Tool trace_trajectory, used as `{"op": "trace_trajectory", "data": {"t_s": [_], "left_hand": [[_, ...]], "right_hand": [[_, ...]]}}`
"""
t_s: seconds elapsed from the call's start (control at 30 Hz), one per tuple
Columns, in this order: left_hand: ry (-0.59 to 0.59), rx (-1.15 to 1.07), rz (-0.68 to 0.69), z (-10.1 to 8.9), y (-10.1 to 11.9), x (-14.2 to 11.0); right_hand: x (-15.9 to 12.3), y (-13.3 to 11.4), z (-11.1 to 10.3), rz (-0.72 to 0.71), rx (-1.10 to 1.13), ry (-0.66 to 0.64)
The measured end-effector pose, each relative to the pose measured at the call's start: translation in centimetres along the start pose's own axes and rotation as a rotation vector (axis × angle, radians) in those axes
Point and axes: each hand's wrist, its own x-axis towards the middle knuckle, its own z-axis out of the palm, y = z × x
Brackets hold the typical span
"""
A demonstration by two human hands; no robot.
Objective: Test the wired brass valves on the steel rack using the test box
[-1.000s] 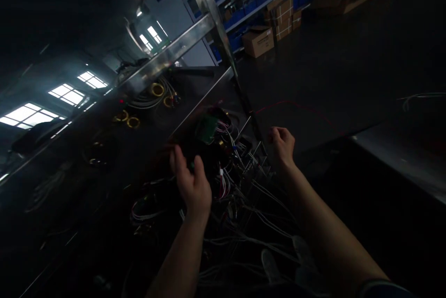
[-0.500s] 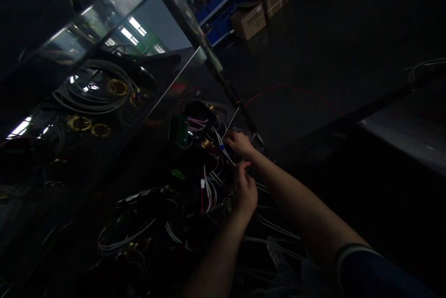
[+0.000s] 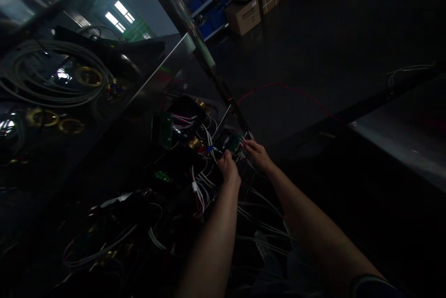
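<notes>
A green circuit board (image 3: 235,143) with dark parts lies between my two hands. My left hand (image 3: 230,170) is closed on its lower left edge, thumb on top. At the board's right end my right hand (image 3: 257,155) pinches thin wires (image 3: 245,141); the poor light hides whether a plug sits on them. Left of the hands, white cables with a blue tie (image 3: 210,148) run past a brass fitting (image 3: 194,142). Another green board (image 3: 162,129) with pink and white wires sits farther left.
A metal frame post (image 3: 205,56) slants down beside the work. Coiled grey tubing (image 3: 21,72) and brass rings (image 3: 43,117) show on the left. Cardboard boxes (image 3: 243,15) stand by a shelf with blue bins (image 3: 218,18). A red wire (image 3: 296,89) trails across the right.
The green board between the hands has come into view. My left hand has moved up and left onto it, and my right hand has shifted right to its wires. The view has shifted slightly.
</notes>
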Motion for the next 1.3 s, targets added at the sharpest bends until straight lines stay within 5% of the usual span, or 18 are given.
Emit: {"op": "trace_trajectory", "data": {"t_s": [0.2, 0.37, 0.53, 0.7, 1.3], "left_hand": [[0.063, -0.065, 0.108, 0.7, -0.6, 0.3], [0.065, -0.056, 0.153, 1.0, -0.9, 0.6], [0.024, -0.022, 0.268, 0.9, -0.9, 0.5], [0.036, -0.037, 0.254, 0.9, -0.6, 0.5], [0.02, 0.018, 0.256, 0.7, -0.4, 0.6]], "right_hand": [[-0.8, -1.1, -1.2, -0.004, -0.021, -0.044], [0.0, -2.5, -1.3, 0.034, -0.028, 0.06], [1.4, -4.1, -0.7, -0.017, -0.331, 0.106], [1.5, -4.8, -0.6, -0.02, -0.469, 0.138], [1.5, -4.4, -0.8, -0.035, -0.437, 0.111]]}}
